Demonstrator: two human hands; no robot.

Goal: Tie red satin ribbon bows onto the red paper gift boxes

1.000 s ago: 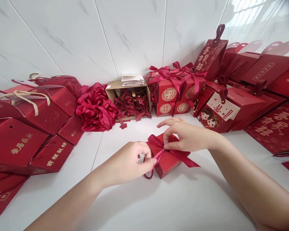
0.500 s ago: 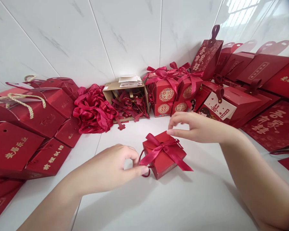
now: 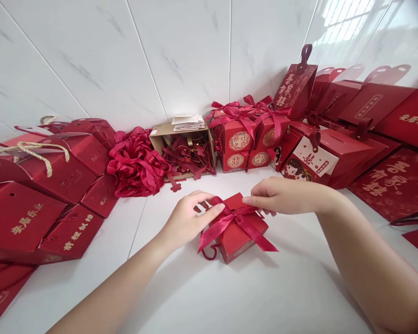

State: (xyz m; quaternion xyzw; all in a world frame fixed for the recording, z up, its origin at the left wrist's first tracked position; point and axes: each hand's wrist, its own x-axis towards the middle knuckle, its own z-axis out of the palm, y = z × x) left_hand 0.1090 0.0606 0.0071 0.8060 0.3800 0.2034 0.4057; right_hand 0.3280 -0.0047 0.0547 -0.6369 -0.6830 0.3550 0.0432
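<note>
A small red gift box (image 3: 236, 237) lies on the white surface in front of me, a shiny dark-red ribbon bow (image 3: 235, 215) tied across its top. Thumb and fingers of my left hand (image 3: 194, 214) close around the bow's left loop. On the other side my right hand (image 3: 274, 197) pinches the right loop; its fingertips are partly hidden. Two ribbon tails spread toward me over the box's near edges. A twisted red cord (image 3: 209, 256) curls out at the box's left side.
Red gift boxes (image 3: 64, 181) are stacked on the left, beside a heap of red ribbon (image 3: 137, 162). An open cardboard box (image 3: 155, 139) holds red straps. Behind stand bow-tied boxes (image 3: 238, 139). More red boxes (image 3: 355, 144) fill the right side, against a white tiled wall (image 3: 188, 55).
My left hand has moved up and right from the cord at the box's side to the bow's left loop. My right hand has lowered slightly onto the right loop.
</note>
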